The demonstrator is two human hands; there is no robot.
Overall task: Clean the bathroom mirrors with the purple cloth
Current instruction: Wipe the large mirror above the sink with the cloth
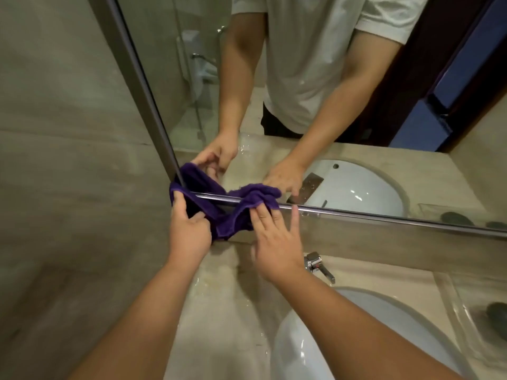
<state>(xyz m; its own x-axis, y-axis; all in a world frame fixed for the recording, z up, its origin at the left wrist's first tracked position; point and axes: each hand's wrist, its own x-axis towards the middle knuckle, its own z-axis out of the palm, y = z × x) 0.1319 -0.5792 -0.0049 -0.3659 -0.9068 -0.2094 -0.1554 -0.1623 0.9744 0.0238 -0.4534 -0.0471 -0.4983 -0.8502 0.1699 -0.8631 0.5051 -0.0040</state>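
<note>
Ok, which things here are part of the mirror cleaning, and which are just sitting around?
Part of the job:
- purple cloth
- mirror and its metal bottom edge
- left hand, gripping the cloth
- right hand, fingers on the cloth

Just lying about:
- tap
- white basin
- clear tray holding a dark object

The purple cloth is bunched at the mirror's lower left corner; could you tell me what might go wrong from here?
1. The purple cloth is held mainly by the left hand; the right hand only presses it with spread fingers, so it may slip.
2. The countertop looks wet, so a dropped cloth could smear the mirror.
</note>
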